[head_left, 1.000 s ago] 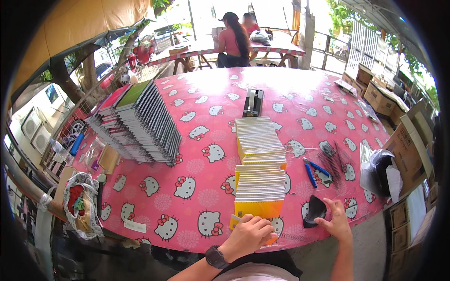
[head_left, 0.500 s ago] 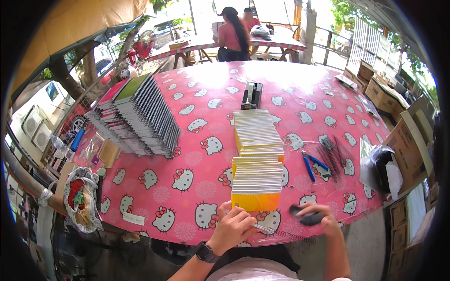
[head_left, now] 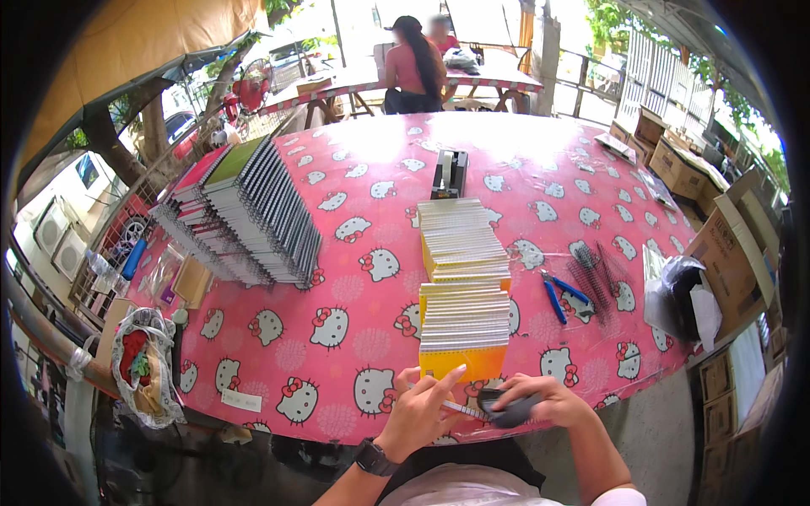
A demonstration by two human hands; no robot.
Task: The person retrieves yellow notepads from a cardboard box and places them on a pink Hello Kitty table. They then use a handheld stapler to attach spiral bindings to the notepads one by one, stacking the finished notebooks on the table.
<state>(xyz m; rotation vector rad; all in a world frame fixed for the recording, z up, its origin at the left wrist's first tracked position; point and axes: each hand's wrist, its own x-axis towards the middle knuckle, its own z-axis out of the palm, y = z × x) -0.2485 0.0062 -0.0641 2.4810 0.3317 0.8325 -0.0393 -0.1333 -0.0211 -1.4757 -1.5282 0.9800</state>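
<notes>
At the table's near edge, my left hand (head_left: 426,415) grips a thin notebook (head_left: 460,410) by its side, index finger stretched along it. Only the notebook's pale edge shows, with holes or coil loops along it. My right hand (head_left: 548,400) is closed around a rounded black hand-held tool (head_left: 512,411), whose exact kind I cannot make out. Its front end meets the notebook's right end. Just beyond my hands, yellow-covered notebooks (head_left: 462,363) stand on edge in a row, white page edges up. A second batch (head_left: 460,236) continues behind them.
Tall stacks of spiral-bound notebooks (head_left: 253,211) rise at the left. Blue-handled pliers (head_left: 564,295) and loose black coils (head_left: 595,282) lie to the right. A tape dispenser (head_left: 451,173) stands behind the row. Cardboard boxes (head_left: 726,253) line the right side; a person (head_left: 413,67) sits beyond.
My right hand has brought the black tool left, up to the notebook's edge. The long coil that trailed from the notebook's right end no longer shows. My left index finger has straightened.
</notes>
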